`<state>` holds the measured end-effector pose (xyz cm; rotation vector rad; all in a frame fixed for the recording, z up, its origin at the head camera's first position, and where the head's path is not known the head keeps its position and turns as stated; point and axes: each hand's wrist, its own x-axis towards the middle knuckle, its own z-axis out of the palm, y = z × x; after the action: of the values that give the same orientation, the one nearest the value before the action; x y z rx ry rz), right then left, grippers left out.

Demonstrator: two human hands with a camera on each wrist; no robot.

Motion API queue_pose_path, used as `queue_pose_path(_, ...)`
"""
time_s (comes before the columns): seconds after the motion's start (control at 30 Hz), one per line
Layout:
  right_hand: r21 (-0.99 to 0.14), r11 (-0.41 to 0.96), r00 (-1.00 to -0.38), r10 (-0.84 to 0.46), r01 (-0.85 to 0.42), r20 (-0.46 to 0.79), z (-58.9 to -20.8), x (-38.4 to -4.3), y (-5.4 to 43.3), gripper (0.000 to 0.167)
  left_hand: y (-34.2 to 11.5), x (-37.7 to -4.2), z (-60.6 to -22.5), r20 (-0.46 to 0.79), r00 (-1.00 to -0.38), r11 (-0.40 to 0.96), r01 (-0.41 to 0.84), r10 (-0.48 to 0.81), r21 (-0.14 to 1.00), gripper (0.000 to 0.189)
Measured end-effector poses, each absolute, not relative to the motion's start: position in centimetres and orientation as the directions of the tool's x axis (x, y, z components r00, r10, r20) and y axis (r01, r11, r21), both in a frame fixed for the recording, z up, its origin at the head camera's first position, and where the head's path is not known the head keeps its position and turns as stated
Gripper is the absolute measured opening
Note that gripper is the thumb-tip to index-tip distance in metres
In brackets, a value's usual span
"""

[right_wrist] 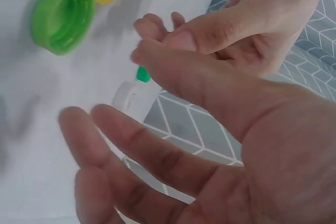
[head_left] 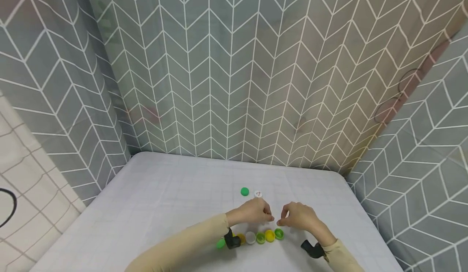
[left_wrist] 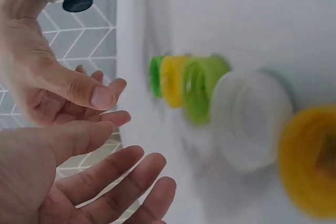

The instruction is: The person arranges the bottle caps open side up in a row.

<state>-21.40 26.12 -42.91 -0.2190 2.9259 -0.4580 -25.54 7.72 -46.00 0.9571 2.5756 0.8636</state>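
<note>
Several upturned plastic bottle caps lie in a row on the white table. From the right end come a green cap (head_left: pixel 279 234), a yellow cap (head_left: pixel 269 236), a light green cap (head_left: pixel 261 238), a white cap (head_left: pixel 250 238) and an orange-yellow cap (left_wrist: pixel 310 166). My left hand (head_left: pixel 251 211) hovers just behind the row, fingers loosely bent and thumb apart from them. Facing it, my right hand (head_left: pixel 300 216) is also raised behind the row's right end, its thumb and fingers spread. Nothing shows between the fingers of either hand in the wrist views.
Farther back on the table (head_left: pixel 175 182) lie a green cap (head_left: pixel 244 191) and a white cap with a red mark (head_left: pixel 258 194). Another green cap (head_left: pixel 221 243) is by my left forearm, which partly hides the row's left end. A patterned curtain (head_left: pixel 234 81) stands behind the table.
</note>
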Motion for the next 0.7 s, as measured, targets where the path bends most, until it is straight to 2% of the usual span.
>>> queue_pose_path(0.17, -0.336, 0.934, -0.982, -0.164, -0.124, -0.094, -42.2, -21.8, 25.6, 0.021, 6.8, -26.3, -45.1, 0.008, -0.764, 0.621, 0.531, 0.646, 0.577, 0.014)
queue_pose_path(0.4, -0.352, 0.924, -0.982, -0.181, -0.151, -0.054, -41.1, -22.1, 24.6, 0.026, 5.3, -27.1, -43.7, 0.026, -0.797, 0.617, 0.487, 0.603, 0.618, 0.012)
queue_pose_path(0.7, -0.311, 0.934, -0.983, -0.185, -0.175, -0.002, -40.0, -22.9, 24.1, 0.034, 4.5, -27.4, -43.2, 0.027, -0.827, 0.629, 0.447, 0.561, 0.635, 0.011)
